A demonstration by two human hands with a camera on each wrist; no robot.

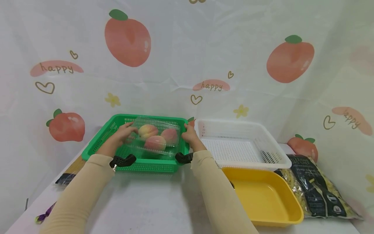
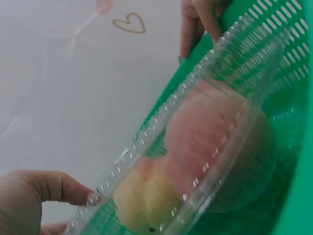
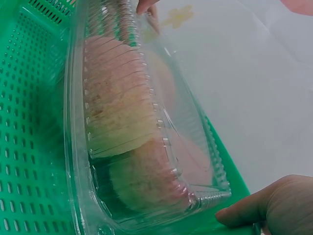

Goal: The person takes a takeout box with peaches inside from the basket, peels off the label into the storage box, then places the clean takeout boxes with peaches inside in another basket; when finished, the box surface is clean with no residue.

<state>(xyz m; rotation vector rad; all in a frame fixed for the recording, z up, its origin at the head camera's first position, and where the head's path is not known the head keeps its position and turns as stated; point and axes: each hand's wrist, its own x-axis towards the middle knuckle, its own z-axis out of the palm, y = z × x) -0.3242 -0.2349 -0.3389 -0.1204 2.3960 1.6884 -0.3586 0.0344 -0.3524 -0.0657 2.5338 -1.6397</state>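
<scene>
clear thin plastic, the clamshell box (image 1: pixel 155 138) of three peaches (image 1: pixel 155 142) looks light, springy and easily crushed, so it is best taken by its end rims, where the left hand (image 1: pixel 124 133) and right hand (image 1: pixel 190 136) pinch it, hanging between them over the green basket (image 1: pixel 102 139).

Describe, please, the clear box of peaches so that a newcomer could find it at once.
Start at the green basket, the leftmost of the containers on the table. Over it, the left hand and right hand hold a clear plastic clamshell box by its two ends. It alone is transparent, with three pink-yellow peaches visible inside; the white basket and yellow tray hold nothing.
</scene>
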